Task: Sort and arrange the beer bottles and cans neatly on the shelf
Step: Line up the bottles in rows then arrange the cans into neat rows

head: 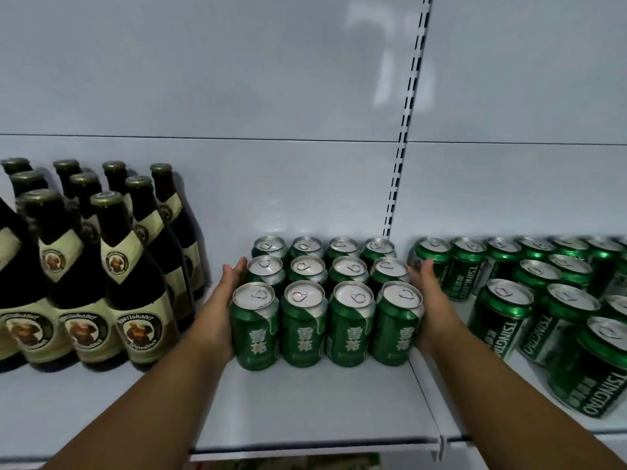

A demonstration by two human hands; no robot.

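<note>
- Left hand and right hand, fingers straight, press flat on opposite sides of the green can block mid-shelf, likely squaring its rows.
- Dark bottles grouped left, Tsingtao cans looser right: brands kept separate.

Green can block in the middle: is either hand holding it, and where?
Nothing is gripped. The left hand and right hand lie flat with straight fingers against the block of green cans' left and right sides, squeezing it between them.
</note>
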